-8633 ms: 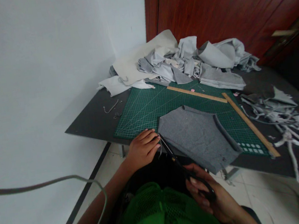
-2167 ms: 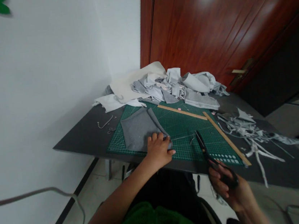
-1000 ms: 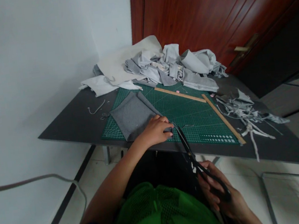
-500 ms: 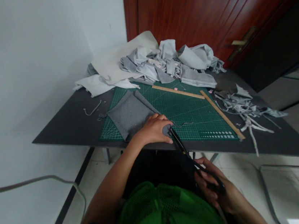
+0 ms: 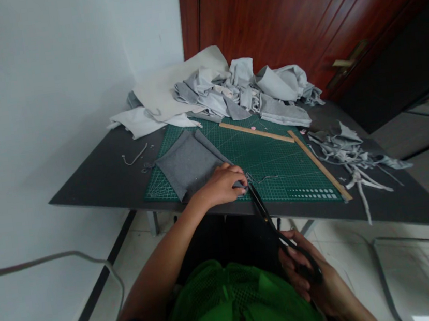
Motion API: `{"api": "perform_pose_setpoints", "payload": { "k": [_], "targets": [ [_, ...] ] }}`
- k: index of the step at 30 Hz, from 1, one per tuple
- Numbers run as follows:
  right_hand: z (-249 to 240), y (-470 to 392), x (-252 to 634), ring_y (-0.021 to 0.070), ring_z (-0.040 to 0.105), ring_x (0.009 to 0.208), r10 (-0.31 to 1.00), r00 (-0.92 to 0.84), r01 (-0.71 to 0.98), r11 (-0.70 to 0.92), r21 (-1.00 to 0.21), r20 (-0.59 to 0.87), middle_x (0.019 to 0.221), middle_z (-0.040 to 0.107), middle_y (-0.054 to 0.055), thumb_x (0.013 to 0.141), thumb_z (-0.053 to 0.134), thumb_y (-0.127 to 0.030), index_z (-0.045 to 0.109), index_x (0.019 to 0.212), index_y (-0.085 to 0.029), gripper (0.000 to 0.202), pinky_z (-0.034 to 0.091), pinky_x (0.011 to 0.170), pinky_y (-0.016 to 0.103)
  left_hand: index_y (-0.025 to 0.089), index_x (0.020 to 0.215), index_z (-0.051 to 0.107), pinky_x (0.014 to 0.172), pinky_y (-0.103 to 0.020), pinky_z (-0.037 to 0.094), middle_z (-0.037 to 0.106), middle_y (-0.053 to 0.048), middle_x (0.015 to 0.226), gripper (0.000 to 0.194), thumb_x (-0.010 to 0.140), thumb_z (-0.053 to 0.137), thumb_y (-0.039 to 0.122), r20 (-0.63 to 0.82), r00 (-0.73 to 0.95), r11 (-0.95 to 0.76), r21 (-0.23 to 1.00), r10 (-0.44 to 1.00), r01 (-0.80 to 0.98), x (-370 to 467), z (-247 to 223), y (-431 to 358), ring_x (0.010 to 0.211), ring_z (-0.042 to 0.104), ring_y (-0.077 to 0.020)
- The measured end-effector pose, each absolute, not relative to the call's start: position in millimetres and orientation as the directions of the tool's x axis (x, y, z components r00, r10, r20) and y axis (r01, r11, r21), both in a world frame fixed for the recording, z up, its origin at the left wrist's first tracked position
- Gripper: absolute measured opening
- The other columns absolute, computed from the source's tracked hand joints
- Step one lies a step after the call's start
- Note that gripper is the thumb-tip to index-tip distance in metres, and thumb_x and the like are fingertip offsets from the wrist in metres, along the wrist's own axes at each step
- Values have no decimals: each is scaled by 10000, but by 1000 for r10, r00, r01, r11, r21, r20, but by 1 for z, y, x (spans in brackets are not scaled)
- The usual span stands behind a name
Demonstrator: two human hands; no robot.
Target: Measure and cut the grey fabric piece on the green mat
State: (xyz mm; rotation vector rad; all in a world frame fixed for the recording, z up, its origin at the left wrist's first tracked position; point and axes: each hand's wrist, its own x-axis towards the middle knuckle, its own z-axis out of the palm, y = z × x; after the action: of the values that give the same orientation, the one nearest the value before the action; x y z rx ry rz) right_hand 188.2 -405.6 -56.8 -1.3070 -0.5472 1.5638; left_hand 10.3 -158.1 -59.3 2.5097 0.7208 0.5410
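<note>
A folded piece of grey fabric (image 5: 189, 161) lies on the left part of a green cutting mat (image 5: 273, 161). My left hand (image 5: 225, 183) is closed on its near right corner, fingers pinching the edge. In my right hand (image 5: 303, 264) is a pair of black scissors (image 5: 259, 204), fingers wrapped through and round the handles. The blades point up and left, with the tips beside the pinched corner. Whether the tips touch the fabric I cannot tell. Loose grey threads (image 5: 261, 177) lie on the mat just beyond the scissor tips.
Two wooden rulers, one across the mat (image 5: 256, 132) and one along its right side (image 5: 320, 166), lie on the dark table (image 5: 95, 177). Fabric scraps (image 5: 206, 91) are heaped at the back; cut strips (image 5: 348, 152) lie at the right. A wooden door (image 5: 279, 17) stands behind.
The fabric corner between my left fingers has been turned down and lies lower. The scissor tips have shifted slightly right, a little away from the fingers.
</note>
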Motion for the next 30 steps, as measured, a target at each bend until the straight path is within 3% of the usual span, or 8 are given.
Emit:
{"api": "perform_pose_setpoints", "payload": {
  "k": [6, 11, 18, 24, 27, 30],
  "targets": [
    [-61, -420, 191, 32, 327, 389, 912, 63, -331, -365, -870, -406, 678, 519, -85, 871, 747, -524, 542, 1178, -279, 443, 328, 321, 123, 297, 1004, 772, 971, -396, 393, 664, -4, 1166, 181, 837, 794, 362, 228, 780, -751, 517, 583, 411, 17, -61, -164, 1133, 532, -251],
    [-58, -428, 195, 27, 313, 405, 909, 46, -333, -377, -864, -414, 696, 488, -89, 914, 706, -512, 536, 1197, -290, 397, 341, 337, 120, 283, 1003, 783, 937, -420, 397, 672, -21, 1122, 233, 792, 844, 360, 244, 699, -700, 516, 673, 494, 35, -64, -176, 1116, 538, -268],
    [-47, -418, 197, 25, 301, 402, 888, 33, -319, -426, -847, -459, 678, 475, -94, 896, 728, -517, 541, 1181, -273, 420, 326, 327, 119, 294, 1148, 754, 974, -420, 385, 641, -26, 1225, 501, 701, 903, 464, 184, 768, -724, 519, 613, 454, 32, -61, -175, 1187, 518, -284],
    [-45, -418, 193, 29, 317, 400, 857, 53, -359, -462, -811, -513, 684, 492, -92, 834, 774, -559, 550, 1132, -276, 468, 319, 317, 124, 293, 1233, 695, 1004, -433, 367, 621, -35, 1317, 576, 733, 858, 527, 173, 807, -754, 506, 564, 418, 27, -58, -175, 1226, 499, -307],
    [-51, -421, 191, 30, 306, 394, 865, 69, -395, -434, -809, -498, 685, 491, -90, 831, 774, -549, 556, 1122, -279, 452, 310, 307, 124, 273, 1268, 636, 1004, -434, 377, 638, -41, 1306, 525, 799, 812, 431, 193, 802, -747, 532, 565, 398, 25, -57, -174, 1220, 502, -303],
    [-57, -425, 193, 30, 310, 396, 862, 77, -451, -418, -789, -501, 690, 499, -82, 851, 762, -513, 567, 1131, -277, 414, 308, 313, 122, 265, 1146, 666, 1021, -431, 377, 661, -23, 1267, 317, 841, 753, 272, 214, 817, -756, 554, 535, 350, 24, -58, -172, 1216, 513, -279]
  ]
}}
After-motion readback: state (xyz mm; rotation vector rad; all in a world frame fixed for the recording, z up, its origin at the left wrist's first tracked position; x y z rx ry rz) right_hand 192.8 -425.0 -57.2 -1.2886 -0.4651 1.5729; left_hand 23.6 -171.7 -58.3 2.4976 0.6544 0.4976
